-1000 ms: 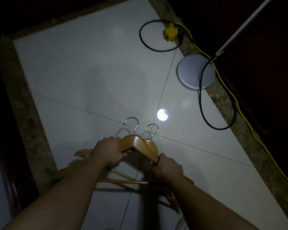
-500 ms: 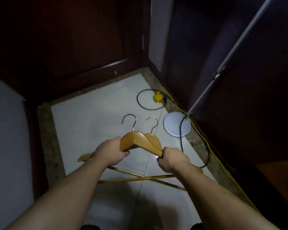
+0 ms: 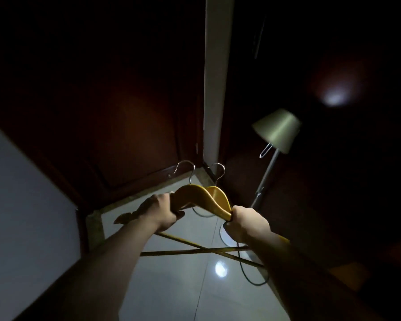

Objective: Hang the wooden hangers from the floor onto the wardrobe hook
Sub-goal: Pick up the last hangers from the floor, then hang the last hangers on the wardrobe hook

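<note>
Two wooden hangers [image 3: 204,199] with metal hooks [image 3: 185,169] are held together in the air in front of me, hooks pointing up. My left hand [image 3: 159,210] grips their left shoulder. My right hand [image 3: 247,224] grips the right shoulder. Their lower bars [image 3: 195,250] cross below my wrists. No wardrobe hook can be made out in the dark.
A floor lamp [image 3: 277,129] with a grey shade and slanted pole stands to the right, its black cable [image 3: 250,272] looping on the white tiled floor [image 3: 171,286]. Dark wooden doors [image 3: 125,123] fill the back; a pale wall strip [image 3: 214,77] rises between them.
Both hands have lifted the two hangers off the floor, and my view has tilted up from the tiles to the dark doors and the lamp shade.
</note>
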Demonstrator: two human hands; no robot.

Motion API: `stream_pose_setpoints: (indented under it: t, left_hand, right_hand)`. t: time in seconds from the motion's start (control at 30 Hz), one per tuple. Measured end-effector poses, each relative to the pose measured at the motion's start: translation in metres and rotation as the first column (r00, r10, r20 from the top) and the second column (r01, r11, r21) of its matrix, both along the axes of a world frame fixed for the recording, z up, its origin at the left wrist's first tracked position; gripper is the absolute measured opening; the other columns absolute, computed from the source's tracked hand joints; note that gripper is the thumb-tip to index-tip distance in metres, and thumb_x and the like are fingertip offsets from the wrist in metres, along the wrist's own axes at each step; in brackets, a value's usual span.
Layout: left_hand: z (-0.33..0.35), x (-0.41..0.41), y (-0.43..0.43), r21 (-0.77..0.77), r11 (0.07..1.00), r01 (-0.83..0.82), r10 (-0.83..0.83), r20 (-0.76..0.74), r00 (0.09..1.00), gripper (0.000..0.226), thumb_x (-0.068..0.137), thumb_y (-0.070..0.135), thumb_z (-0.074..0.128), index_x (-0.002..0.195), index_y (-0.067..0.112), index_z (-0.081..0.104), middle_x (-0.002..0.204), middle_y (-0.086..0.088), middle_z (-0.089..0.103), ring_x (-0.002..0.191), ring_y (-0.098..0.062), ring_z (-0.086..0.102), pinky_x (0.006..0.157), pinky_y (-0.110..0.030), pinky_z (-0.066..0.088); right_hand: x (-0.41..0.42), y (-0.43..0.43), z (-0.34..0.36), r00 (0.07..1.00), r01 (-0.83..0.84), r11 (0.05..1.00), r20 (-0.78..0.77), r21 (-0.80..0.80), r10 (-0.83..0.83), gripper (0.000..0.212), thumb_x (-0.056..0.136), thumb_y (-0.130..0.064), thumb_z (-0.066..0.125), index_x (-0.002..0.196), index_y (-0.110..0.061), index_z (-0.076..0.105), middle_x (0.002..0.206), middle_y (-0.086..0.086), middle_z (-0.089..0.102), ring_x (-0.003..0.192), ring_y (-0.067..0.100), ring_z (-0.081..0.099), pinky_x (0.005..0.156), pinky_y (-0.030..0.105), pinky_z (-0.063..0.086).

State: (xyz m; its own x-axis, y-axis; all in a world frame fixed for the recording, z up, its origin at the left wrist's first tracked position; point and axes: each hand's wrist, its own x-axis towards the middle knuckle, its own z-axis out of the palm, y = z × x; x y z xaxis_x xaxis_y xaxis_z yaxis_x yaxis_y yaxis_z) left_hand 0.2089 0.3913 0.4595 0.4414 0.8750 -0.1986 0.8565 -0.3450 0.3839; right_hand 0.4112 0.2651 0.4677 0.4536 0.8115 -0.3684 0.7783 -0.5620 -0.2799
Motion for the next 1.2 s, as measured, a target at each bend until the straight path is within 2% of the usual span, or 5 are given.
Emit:
stream_pose_setpoints:
  t: [0.1,0.27,0.43,0.67,1.2]
  left_hand:
    - [0.088,0.001,0.001,0.095,0.988,0.122,-0.126,0.037,0.991,0.035,0.084,0.039,0.068,0.113,0.021,0.062,0.109,-0.001,0.067,0.104,-0.023,0.062,0.087,-0.037,0.049]
    - [0.221,0.012,-0.006,0.152,0.974,0.169,-0.187,0.116,0.975,0.019,0.090,0.038,0.066,0.100,0.023,0.063,0.089,0.006,0.061,0.075,-0.007,0.053,0.071,-0.025,0.044]
    - [0.329,0.032,-0.012,0.249,0.956,0.155,-0.196,0.149,0.969,0.039,0.081,0.043,0.072,0.112,0.021,0.062,0.108,-0.002,0.069,0.098,-0.024,0.064,0.083,-0.033,0.049]
    - [0.439,0.066,-0.028,0.363,0.906,0.218,-0.325,0.268,0.907,0.025,0.078,0.047,0.072,0.094,0.034,0.058,0.089,0.005,0.066,0.079,-0.016,0.063,0.069,-0.032,0.048]
    - [0.546,0.188,-0.147,0.562,0.690,0.456,-0.676,0.275,0.684,0.035,0.077,0.046,0.074,0.103,0.033,0.056,0.088,0.005,0.062,0.081,-0.016,0.061,0.080,-0.041,0.053]
  right_hand:
    - [0.006,0.000,0.081,0.999,-0.023,0.997,-0.031,0.077,0.025,0.026,0.087,-0.039,0.058,0.100,-0.020,0.070,0.096,0.002,0.071,0.090,0.025,0.069,0.082,0.036,0.057]
    - [0.017,-0.006,0.207,0.999,-0.008,0.985,0.048,0.171,0.000,0.034,0.087,-0.042,0.061,0.110,-0.019,0.067,0.115,0.010,0.070,0.110,0.032,0.065,0.085,0.035,0.050]
    - [0.032,-0.023,0.317,0.989,0.039,0.958,0.127,0.283,-0.078,0.039,0.083,-0.039,0.060,0.116,-0.020,0.068,0.118,0.010,0.069,0.113,0.033,0.065,0.087,0.036,0.052]
    - [0.048,-0.066,0.443,0.952,0.083,0.928,0.246,0.364,-0.182,0.032,0.081,-0.039,0.061,0.107,-0.022,0.066,0.087,0.000,0.063,0.080,0.025,0.062,0.068,0.032,0.046]
    - [0.104,-0.243,0.545,0.852,0.415,0.815,0.143,0.405,-0.504,0.017,0.083,-0.034,0.075,0.075,-0.026,0.063,0.079,-0.003,0.067,0.072,0.011,0.064,0.055,0.026,0.046]
